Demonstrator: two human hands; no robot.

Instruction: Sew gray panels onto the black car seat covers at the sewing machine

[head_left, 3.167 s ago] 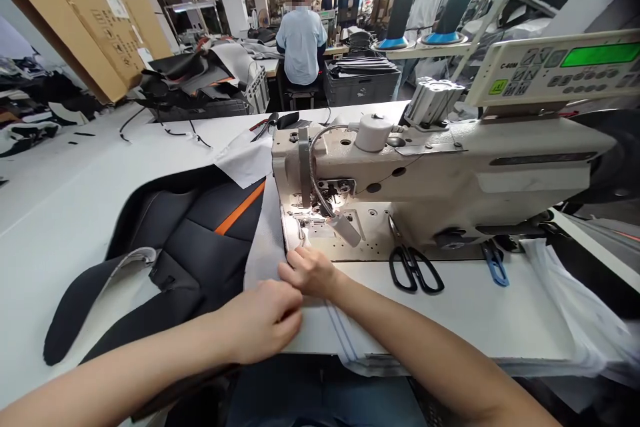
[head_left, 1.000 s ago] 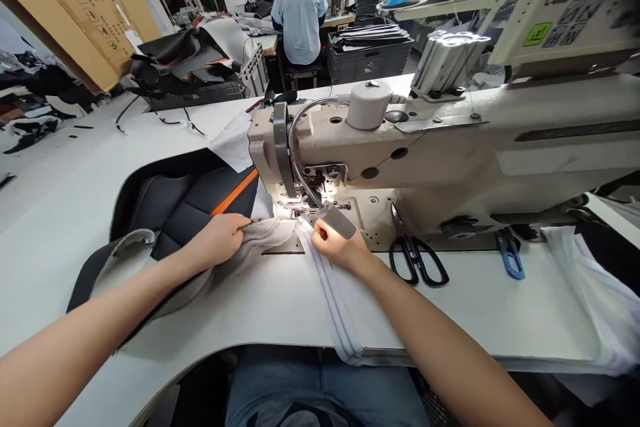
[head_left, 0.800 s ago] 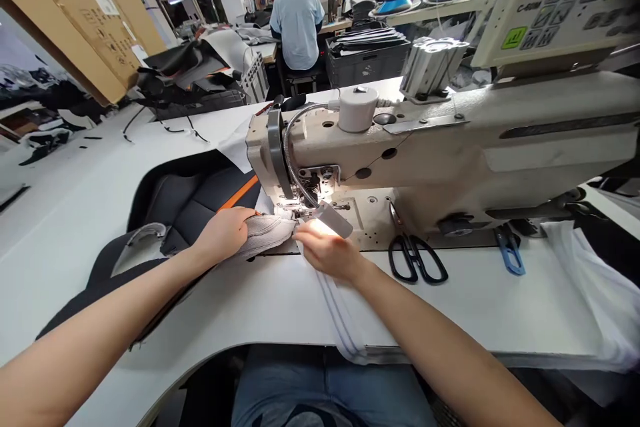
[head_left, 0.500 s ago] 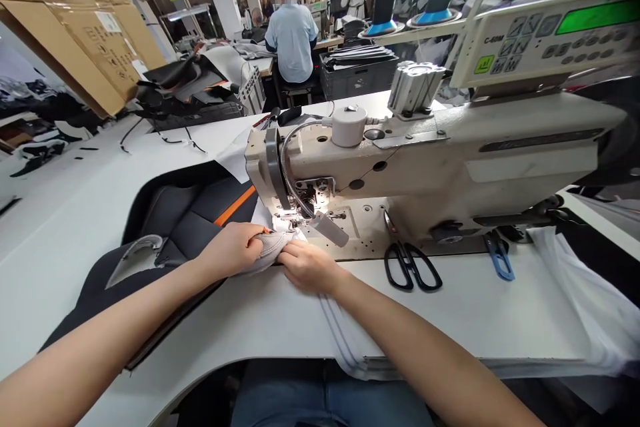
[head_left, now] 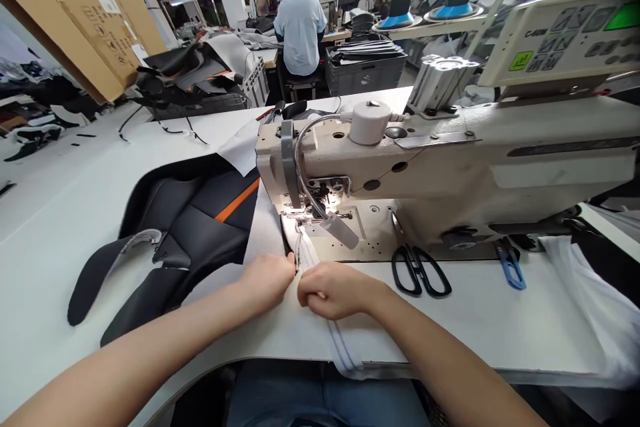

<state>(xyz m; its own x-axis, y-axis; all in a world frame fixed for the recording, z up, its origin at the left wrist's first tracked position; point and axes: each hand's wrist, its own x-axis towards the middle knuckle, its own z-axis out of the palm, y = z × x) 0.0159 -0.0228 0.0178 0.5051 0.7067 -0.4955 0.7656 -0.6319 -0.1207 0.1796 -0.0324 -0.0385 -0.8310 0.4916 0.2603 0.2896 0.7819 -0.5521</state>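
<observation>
A black seat cover [head_left: 210, 233] with an orange stripe lies left of the sewing machine [head_left: 325, 160], its edge running under the needle area. My left hand [head_left: 270, 283] is closed on that edge just in front of the presser foot. Close beside it, my right hand [head_left: 337, 290] has its fingers curled round a white fabric strip [head_left: 307, 250] with dark lines. This strip comes from under the needle, passes beneath the right hand and hangs over the table's front edge. The fingertips of both hands are partly hidden.
Black-handled scissors [head_left: 420, 270] and a blue thread snipper [head_left: 511, 265] lie right of my hands. White fabric [head_left: 585, 300] is bunched at the far right. Behind the machine are a crate [head_left: 367, 70], a seated person [head_left: 300, 33] and a cardboard box [head_left: 85, 20].
Both hands have moved toward me, away from the needle. The bunched grey edge has been straightened, and the seat cover lies flatter, with its curved flap spread out to the left.
</observation>
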